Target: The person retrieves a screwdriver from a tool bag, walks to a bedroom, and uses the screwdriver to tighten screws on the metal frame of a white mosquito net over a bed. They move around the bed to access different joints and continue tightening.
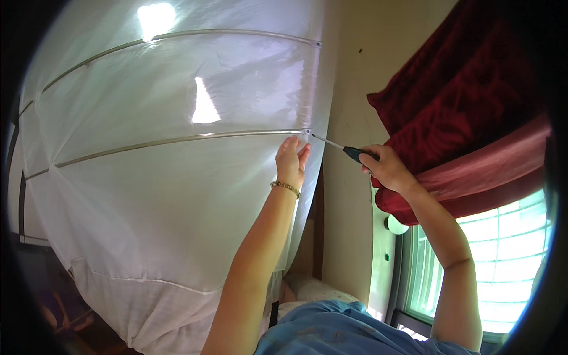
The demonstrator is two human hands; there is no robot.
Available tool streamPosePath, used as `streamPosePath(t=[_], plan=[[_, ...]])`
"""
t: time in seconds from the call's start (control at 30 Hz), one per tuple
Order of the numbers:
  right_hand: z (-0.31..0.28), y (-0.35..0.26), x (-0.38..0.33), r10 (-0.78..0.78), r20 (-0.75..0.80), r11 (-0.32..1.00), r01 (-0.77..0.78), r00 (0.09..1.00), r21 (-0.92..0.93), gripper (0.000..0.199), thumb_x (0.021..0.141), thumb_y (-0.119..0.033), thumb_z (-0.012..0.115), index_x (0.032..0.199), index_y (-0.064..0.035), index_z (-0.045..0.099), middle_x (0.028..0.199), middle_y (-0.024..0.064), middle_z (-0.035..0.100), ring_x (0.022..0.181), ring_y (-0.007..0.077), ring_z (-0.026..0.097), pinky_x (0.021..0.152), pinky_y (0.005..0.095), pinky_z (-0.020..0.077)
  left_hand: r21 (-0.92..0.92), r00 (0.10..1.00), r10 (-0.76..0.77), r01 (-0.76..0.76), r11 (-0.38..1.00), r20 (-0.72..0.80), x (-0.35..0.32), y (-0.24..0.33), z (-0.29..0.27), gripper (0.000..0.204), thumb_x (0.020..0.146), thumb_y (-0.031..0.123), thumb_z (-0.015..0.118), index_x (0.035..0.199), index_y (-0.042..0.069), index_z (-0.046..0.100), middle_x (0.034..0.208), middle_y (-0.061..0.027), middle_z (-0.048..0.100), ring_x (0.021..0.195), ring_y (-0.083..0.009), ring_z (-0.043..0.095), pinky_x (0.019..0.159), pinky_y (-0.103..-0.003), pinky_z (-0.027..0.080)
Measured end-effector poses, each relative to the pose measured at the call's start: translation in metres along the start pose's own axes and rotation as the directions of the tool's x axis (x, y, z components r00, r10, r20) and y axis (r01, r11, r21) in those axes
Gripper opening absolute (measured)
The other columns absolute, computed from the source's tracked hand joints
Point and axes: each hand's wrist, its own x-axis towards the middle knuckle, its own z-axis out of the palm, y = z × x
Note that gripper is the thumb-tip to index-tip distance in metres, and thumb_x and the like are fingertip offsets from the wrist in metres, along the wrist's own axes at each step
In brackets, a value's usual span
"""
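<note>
My right hand (387, 168) grips a screwdriver (353, 154) by its dark handle. Its thin metal shaft points left, and the tip is close to the end fitting (307, 132) of a metal rod (195, 138). Whether the tip touches the fitting I cannot tell. Just under that rod end, my left hand (290, 163) is raised with the fingers pointing up and the thumb side apart, against or very near the white translucent cover (171, 213). A beaded bracelet (286, 188) circles the left wrist.
A second metal rod (236, 31) crosses the cover higher up. Right of it runs a pale wall (349, 236). Dark red curtains (455, 112) hang beside my right arm, above a bright barred window (503, 248). Patterned white bedding (319, 290) lies low behind my blue shirt.
</note>
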Motion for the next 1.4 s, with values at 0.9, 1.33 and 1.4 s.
streamPosePath(t=[0.9,1.33,1.4], plan=[[0.014,-0.035,-0.003,-0.115,-0.082,0.982,0.101,0.99,-0.157,0.026,0.083,-0.021,0.053,0.081,0.0031,0.061,0.062,0.0061,0.057,0.057,0.0122,0.051,0.055,0.0294,0.0415,-0.037,1.0,0.024,-0.024,0.999,0.013,0.008,0.006,0.014,0.035,0.095,0.024,0.046,0.118,-0.002,0.047,0.118,-0.0151,0.041,0.098,-0.0281,0.056,0.085,-0.031,0.053],[0.013,-0.051,-0.01,-0.041,-0.058,0.99,0.033,0.997,-0.135,0.025,0.084,-0.019,0.053,0.083,0.0051,0.061,0.063,0.0066,0.057,0.057,0.0112,0.049,0.055,0.0286,0.0412,-0.045,0.999,0.031,-0.031,0.999,0.008,0.007,0.006,0.015,0.034,0.096,0.024,0.044,0.117,-0.002,0.047,0.118,-0.0151,0.041,0.098,-0.0271,0.056,0.084,-0.03,0.054],[0.012,-0.052,-0.01,-0.042,-0.057,0.987,0.033,0.998,-0.157,0.025,0.083,-0.019,0.053,0.082,0.005,0.061,0.063,0.0065,0.057,0.057,0.0112,0.049,0.054,0.029,0.0408,-0.046,0.999,0.033,-0.032,0.998,0.016,0.007,0.006,0.015,0.035,0.096,0.025,0.044,0.117,-0.003,0.046,0.119,-0.0153,0.042,0.098,-0.0269,0.056,0.084,-0.029,0.054]])
